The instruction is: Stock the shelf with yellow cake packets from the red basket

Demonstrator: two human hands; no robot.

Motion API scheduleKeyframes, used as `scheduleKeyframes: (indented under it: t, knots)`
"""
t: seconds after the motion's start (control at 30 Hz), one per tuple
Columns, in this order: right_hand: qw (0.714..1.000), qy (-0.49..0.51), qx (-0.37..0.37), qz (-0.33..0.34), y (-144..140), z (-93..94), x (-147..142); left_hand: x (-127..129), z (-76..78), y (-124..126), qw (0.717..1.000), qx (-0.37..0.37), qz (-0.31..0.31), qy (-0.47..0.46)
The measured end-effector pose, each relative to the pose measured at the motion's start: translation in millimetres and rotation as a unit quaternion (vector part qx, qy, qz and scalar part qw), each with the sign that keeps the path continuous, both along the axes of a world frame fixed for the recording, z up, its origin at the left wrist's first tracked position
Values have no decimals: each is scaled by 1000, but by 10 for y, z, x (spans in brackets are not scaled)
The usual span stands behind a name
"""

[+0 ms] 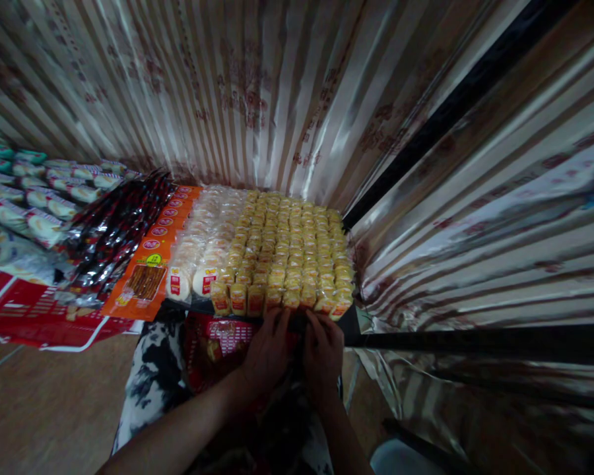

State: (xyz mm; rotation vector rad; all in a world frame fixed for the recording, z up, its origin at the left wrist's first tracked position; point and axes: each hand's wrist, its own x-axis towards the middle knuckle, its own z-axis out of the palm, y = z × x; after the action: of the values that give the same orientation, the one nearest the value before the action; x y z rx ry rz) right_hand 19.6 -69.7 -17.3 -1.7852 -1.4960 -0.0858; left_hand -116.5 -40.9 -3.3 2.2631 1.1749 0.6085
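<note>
left hand + right hand side by side at near edge of yellow snack packets, fingers curled, grip unclear tbh | packets in tight rows on dark shelf | white cake packs just left

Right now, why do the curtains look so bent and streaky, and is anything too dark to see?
Head view: the wide lens bows the striped curtains, and glare streaks their sheen. The yellow snack packets are lit; both hands sit in shadow, the bottom corners murky.
</note>
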Motion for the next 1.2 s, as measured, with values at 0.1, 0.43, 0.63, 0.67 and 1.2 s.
scheduleKeyframes:
  t: [0.1,0.43,0.63,0.67,1.2]
  knots:
    - [999,-35,-5,21,75,-25,24,43,-4,40,1000,13,3,18]
    - [999,-38,10,10,-14,-76,83,13,-2,38,998,33,4,54]
    - [999,-43,8,21,29,-68,150,18,10,37,999,23,-6,49]
    - [999,-44,15,21,19,-59,143,-2,13,15,999,22,-6,42]
    - [987,15,1,159,-16,-86,-412,-266,-157,-118,998,9,57,25]
